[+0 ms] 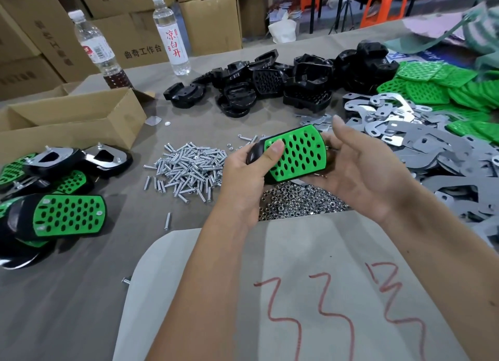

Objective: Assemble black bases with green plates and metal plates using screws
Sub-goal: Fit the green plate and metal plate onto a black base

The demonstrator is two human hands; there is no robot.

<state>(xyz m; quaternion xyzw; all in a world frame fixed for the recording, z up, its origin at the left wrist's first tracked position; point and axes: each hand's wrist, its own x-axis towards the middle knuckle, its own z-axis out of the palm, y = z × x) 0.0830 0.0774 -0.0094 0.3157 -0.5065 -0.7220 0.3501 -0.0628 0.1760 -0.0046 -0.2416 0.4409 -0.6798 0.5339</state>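
Heaps of black bases (283, 82), metal plates (421, 141) and green plates (442, 87) crowd the tabletop's far right corner, so most work remains. A few finished pieces (59, 212) lie at the left edge. Mid-table, above the screws (189, 168), the left hand (248, 177) grips a green-faced base (294, 152), thumb pressing; the right hand (359, 168) cradles it, fingers relaxed.

You've got a green plate (295, 153), oval-holed, seated face-up on a black base (255, 151), tilted, above the nut pile (297, 200). Screws (189, 168) heaped left of it, loose black bases (270, 85) behind, metal plates (421, 144) right.
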